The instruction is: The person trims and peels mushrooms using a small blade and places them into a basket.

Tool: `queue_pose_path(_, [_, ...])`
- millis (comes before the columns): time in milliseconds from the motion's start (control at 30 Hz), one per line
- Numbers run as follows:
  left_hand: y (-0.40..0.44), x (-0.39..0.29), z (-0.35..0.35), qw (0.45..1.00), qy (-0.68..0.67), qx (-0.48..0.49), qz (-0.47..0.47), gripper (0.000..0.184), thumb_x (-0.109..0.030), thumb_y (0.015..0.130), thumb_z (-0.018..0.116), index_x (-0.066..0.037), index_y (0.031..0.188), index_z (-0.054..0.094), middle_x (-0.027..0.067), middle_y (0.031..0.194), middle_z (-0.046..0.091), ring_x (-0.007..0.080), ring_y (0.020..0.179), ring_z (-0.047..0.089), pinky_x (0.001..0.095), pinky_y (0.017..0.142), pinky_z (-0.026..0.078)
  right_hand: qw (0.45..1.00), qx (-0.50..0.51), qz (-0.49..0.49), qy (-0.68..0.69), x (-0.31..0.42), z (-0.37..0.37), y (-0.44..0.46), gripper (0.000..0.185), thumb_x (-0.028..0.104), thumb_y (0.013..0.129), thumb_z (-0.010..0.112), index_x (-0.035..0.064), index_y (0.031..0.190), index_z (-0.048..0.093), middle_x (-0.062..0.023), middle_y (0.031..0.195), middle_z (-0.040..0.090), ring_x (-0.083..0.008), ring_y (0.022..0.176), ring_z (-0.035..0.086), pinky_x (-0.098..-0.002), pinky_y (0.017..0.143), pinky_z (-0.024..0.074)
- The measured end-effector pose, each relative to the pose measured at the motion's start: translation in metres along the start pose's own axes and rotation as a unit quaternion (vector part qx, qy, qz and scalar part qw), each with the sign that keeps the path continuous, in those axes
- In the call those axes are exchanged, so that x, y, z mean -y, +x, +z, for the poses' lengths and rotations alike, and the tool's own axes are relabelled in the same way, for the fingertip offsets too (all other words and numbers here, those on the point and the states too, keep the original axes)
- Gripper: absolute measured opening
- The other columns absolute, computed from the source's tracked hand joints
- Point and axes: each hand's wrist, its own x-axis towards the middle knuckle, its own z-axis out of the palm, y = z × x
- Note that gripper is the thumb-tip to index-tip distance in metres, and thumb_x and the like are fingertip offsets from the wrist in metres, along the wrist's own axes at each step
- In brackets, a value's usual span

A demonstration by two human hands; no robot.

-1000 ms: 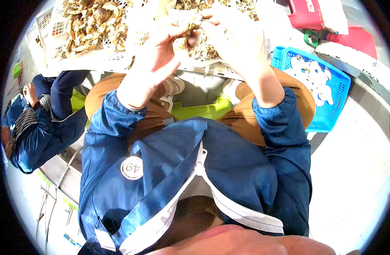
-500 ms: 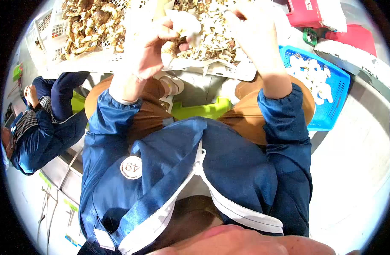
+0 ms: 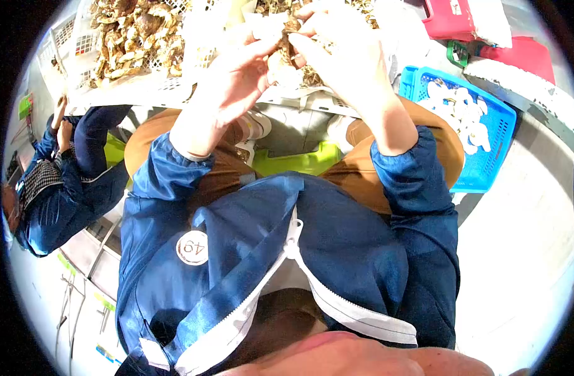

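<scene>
Between both hands is a pale mushroom with a brown part (image 3: 291, 26), its outline partly washed out by glare. My left hand (image 3: 240, 75) supports it from the left with thumb and fingers closed round it. On the right, my right hand (image 3: 340, 53) pinches its brown side. Under them lies a heap of brown and cream mushroom pieces (image 3: 312, 76) in a white tray (image 3: 287, 99). Browner mushrooms (image 3: 136, 37) fill the tray section to the left.
A blue basket (image 3: 501, 135) with white mushrooms (image 3: 465, 119) stands at the right. Beyond it are a red container (image 3: 449, 22) and a small green object (image 3: 457, 55). Another person (image 3: 55, 194) in blue sits at the left. A green stool (image 3: 299, 163) shows between my knees.
My right hand came back from the right to meet my left hand at the mushroom, after being apart half a second ago. The other person's hands moved up and right.
</scene>
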Motion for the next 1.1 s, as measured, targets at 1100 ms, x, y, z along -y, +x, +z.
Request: queue_pose_path(1100, [0.001, -0.002, -0.007, 0.999, 0.006, -0.004, 0.042, 0.026, -0.013, 0.097, 0.059, -0.003, 0.121, 0.063, 0.0071, 0.117, 0.068, 0.0169, 0.111, 0.063, 0.0306, 0.098, 0.049, 0.996, 0.005, 0.089, -0.002, 0.001, -0.007, -0.003, 0.012, 0.007, 0.083, 0.066, -0.0018, 0.078, 0.059, -0.0128, 0.087, 0.055, -0.0267, 0.079, 0.057, -0.0367, 0.069, 0.0475])
